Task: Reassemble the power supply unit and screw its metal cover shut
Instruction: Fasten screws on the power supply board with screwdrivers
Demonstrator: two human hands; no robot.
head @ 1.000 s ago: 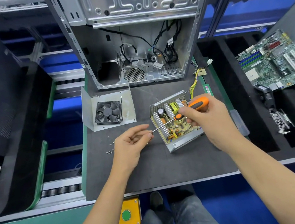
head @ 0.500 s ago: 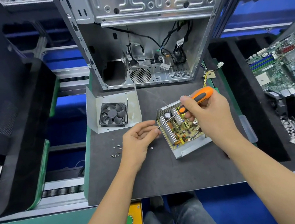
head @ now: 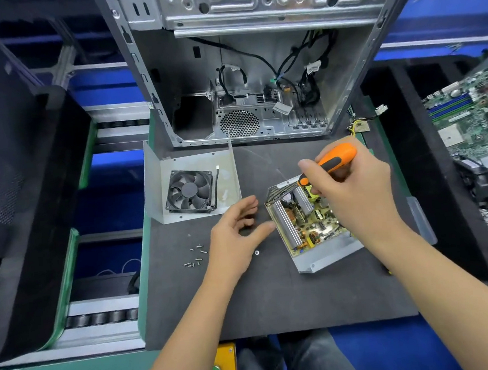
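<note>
The open power supply base (head: 327, 255), with its yellow circuit board (head: 308, 219) and silver heatsinks exposed, lies on the dark mat. My right hand (head: 351, 194) grips an orange-and-black screwdriver (head: 332, 159) above the board, its shaft hidden behind my fingers. My left hand (head: 236, 235) hovers just left of the unit, fingers apart and empty. The bent metal cover (head: 226, 180) with a black fan (head: 190, 190) lies upside down to the left. Several loose screws (head: 196, 257) and a single screw (head: 256, 252) lie on the mat.
An empty silver PC case (head: 257, 67) with loose cables stands upright behind the mat (head: 275, 299). A green motherboard (head: 474, 117) rests in black foam at right. Black foam trays (head: 19, 202) and a conveyor sit at left. A yellow button box (head: 222, 367) sits below the table edge.
My right hand has lifted the screwdriver from my left fingers and swung it over the board. My left hand has let go of the tip and opened. The head camera has shifted closer.
</note>
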